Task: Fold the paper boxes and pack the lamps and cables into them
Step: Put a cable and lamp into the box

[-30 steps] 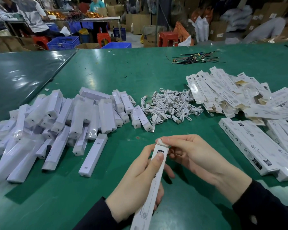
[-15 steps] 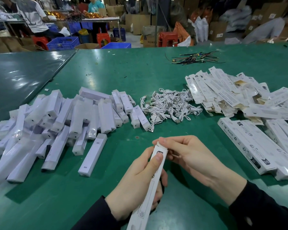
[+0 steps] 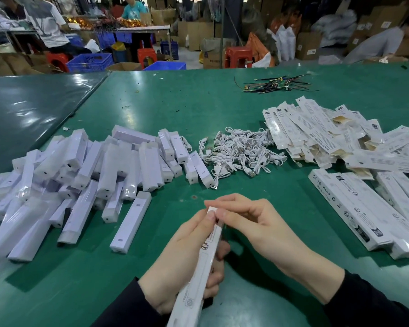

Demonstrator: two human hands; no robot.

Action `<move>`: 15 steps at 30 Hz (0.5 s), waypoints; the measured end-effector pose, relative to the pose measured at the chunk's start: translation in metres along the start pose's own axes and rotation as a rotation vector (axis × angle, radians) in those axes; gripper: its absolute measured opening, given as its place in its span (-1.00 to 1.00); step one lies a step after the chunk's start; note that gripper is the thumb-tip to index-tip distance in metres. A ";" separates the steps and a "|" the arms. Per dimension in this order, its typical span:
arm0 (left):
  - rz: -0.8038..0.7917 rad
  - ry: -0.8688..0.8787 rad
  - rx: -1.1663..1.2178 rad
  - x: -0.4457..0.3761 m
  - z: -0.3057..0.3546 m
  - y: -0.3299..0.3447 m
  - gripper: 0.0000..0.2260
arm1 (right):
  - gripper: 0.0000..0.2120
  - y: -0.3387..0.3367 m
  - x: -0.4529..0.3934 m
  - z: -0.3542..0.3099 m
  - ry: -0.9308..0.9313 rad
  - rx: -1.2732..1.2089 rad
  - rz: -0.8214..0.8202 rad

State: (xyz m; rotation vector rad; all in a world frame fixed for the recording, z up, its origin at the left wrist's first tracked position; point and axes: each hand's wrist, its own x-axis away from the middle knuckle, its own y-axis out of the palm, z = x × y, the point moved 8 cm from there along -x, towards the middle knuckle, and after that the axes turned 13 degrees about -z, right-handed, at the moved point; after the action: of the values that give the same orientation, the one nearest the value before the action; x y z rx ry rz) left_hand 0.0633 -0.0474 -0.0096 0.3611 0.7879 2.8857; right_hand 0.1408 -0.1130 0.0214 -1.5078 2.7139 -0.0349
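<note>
A green table [image 3: 222, 109] fills the view, with a darker table [image 3: 28, 109] butted against it on the far left. Beyond them stand cardboard cartons [image 3: 312, 43], blue crates [image 3: 90, 62] and red stools [image 3: 237, 56], and people work at a far bench.

On the left of the green table lies a big heap of white lamps [image 3: 80, 173], many in clear wrap, piled across one another; one lamp [image 3: 130, 221] lies alone at the heap's near edge. On the right sprawls a pile of flat boxes [image 3: 328, 138], and nearer, at the right edge, a row of made-up boxes [image 3: 364, 208] lies side by side. Between the lamps and the flat boxes sits a tangle of white cables [image 3: 241, 153], touching both piles. At the far middle lies a small bundle of dark wires [image 3: 276, 84].

Near the middle, both hands hold one long box [image 3: 198, 267] above the table, its far end pointing away. The left hand [image 3: 184, 263] grasps the box's body, fingers wrapped under it and thumb pressed near the far end. The right hand [image 3: 257, 223] pinches the far end's flap with thumb and forefinger, the other fingers curled. Both sleeves are dark.
</note>
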 end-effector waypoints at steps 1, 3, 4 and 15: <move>-0.002 -0.030 0.042 0.000 -0.001 -0.001 -0.68 | -0.77 0.001 -0.001 0.000 0.012 0.023 -0.031; -0.031 -0.099 0.130 -0.001 -0.002 -0.001 -0.57 | -0.72 0.003 -0.003 0.001 0.033 0.036 -0.115; -0.065 -0.131 0.183 -0.001 -0.001 0.001 -0.55 | -0.71 0.004 -0.003 0.002 0.040 0.006 -0.149; 0.156 0.157 -0.180 0.013 0.049 -0.044 -0.62 | -0.55 -0.076 0.002 -0.005 0.004 -0.208 0.337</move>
State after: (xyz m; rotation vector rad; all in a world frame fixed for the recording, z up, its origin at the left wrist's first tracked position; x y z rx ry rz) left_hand 0.0662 0.0164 0.0118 0.1855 0.5357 3.1318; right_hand 0.2042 -0.1553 0.0296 -1.0639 3.0125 0.2618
